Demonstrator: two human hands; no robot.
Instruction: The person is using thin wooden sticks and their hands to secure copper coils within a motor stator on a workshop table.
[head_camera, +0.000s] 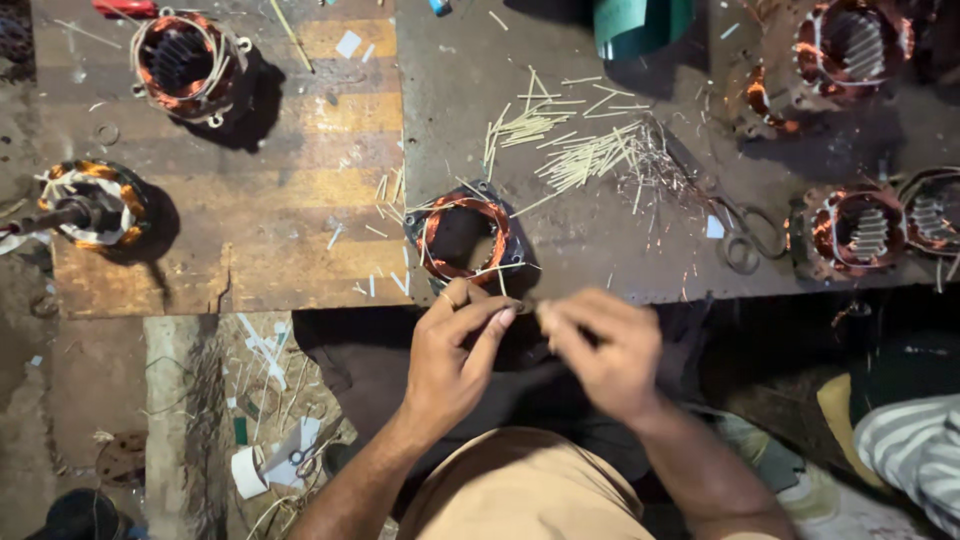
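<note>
Both hands met just below the middle of the frame, right at the near edge of the surface (600, 250). The left hand (450, 365) and right hand (605, 355) each pinched an end of a tiny thin piece (527, 308), too small to identify. The copper-wound stator (465, 238) sat just above them, thin pale sticks (590, 155) scattered further up.

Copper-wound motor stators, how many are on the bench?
6: top left, left edge, centre near the hands, top right, two at right. More may be hidden.
</note>
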